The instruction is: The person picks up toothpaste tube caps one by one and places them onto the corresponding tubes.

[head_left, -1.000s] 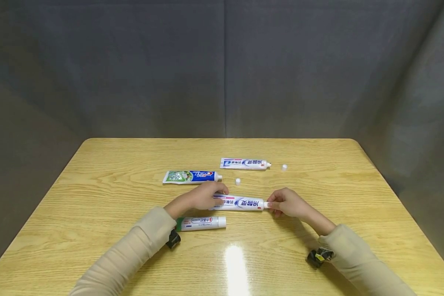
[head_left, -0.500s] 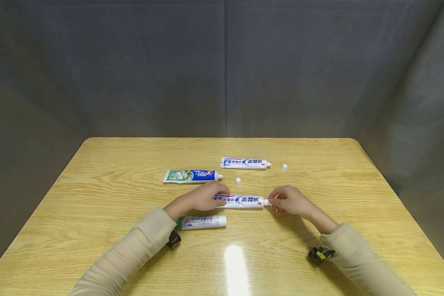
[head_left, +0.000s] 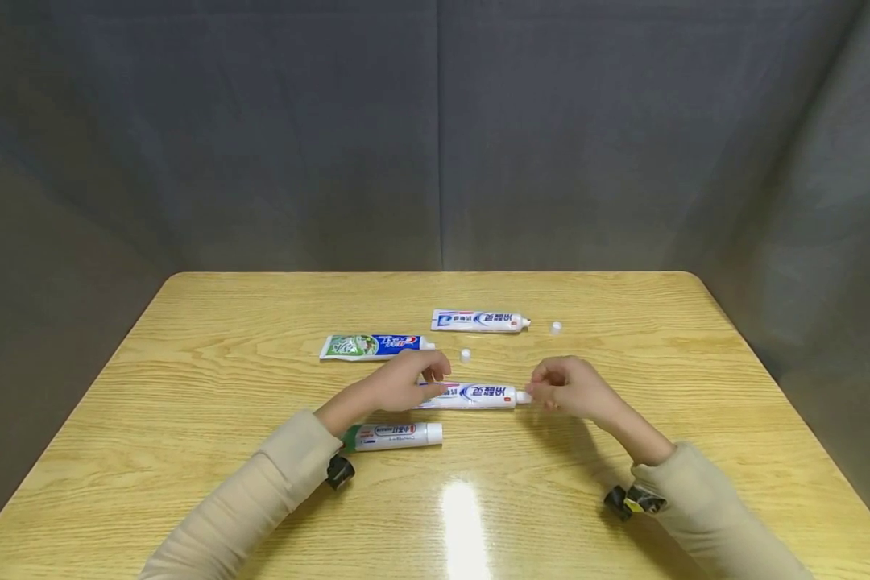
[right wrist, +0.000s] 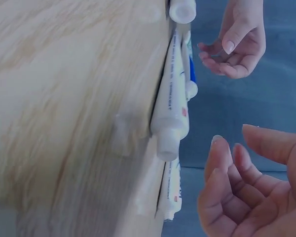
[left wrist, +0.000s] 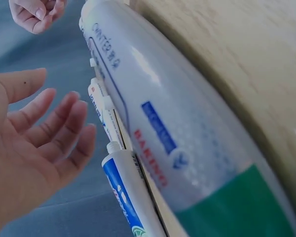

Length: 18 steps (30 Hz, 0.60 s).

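Observation:
A white toothpaste tube (head_left: 482,395) with blue lettering lies on the table between my hands, its white cap (head_left: 524,397) on the nozzle end. My left hand (head_left: 397,383) hovers over the tube's tail, hiding part of it; the left wrist view shows its fingers spread and holding nothing. Beside the cap, my right hand (head_left: 574,390) has thumb and fingers apart, with a gap to the cap (right wrist: 167,147) in the right wrist view. Nearer the front lies a toothpaste tube with a green tail (head_left: 399,436), capped, partly under my left wrist.
A blue and green toothpaste tube (head_left: 377,346) lies uncapped behind my left hand, a loose white cap (head_left: 466,354) off its nozzle. Farther back is another uncapped white tube (head_left: 478,321) with its loose cap (head_left: 556,327) to the right. A grey curtain (head_left: 435,137) stands behind the table.
My right fingers have let go of the cap and drawn up slightly to the right. The left hand has come up off the tube, which stays in place.

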Tool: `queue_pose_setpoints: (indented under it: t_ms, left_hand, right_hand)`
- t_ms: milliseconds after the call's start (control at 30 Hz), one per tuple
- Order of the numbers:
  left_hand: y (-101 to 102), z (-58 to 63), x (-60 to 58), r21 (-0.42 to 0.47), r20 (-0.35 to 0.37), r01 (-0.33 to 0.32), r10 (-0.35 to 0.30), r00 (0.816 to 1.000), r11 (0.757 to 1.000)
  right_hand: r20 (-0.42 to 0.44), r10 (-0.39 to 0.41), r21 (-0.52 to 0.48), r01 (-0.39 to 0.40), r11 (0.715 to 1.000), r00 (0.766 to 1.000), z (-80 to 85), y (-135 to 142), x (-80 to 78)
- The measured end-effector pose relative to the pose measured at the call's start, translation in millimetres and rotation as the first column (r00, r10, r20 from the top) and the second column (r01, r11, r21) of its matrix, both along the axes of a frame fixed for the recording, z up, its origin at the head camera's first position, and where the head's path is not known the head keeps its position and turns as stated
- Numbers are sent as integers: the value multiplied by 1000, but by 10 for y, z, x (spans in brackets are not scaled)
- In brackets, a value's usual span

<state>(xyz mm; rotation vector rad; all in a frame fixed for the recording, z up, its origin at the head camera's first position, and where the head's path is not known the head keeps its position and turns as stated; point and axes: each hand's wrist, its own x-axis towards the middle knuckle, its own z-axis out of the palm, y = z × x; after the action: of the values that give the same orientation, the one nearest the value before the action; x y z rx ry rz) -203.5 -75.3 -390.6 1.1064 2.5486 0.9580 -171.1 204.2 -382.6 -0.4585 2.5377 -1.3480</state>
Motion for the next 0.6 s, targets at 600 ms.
queue_pose_setpoints:
  t_ms: [600]
  left_hand:
    - [-176, 67, 35, 143, -51, 13, -5, 999, 990]
  right_hand:
    - [-97, -50, 10, 51, 999, 994, 87, -77, 46]
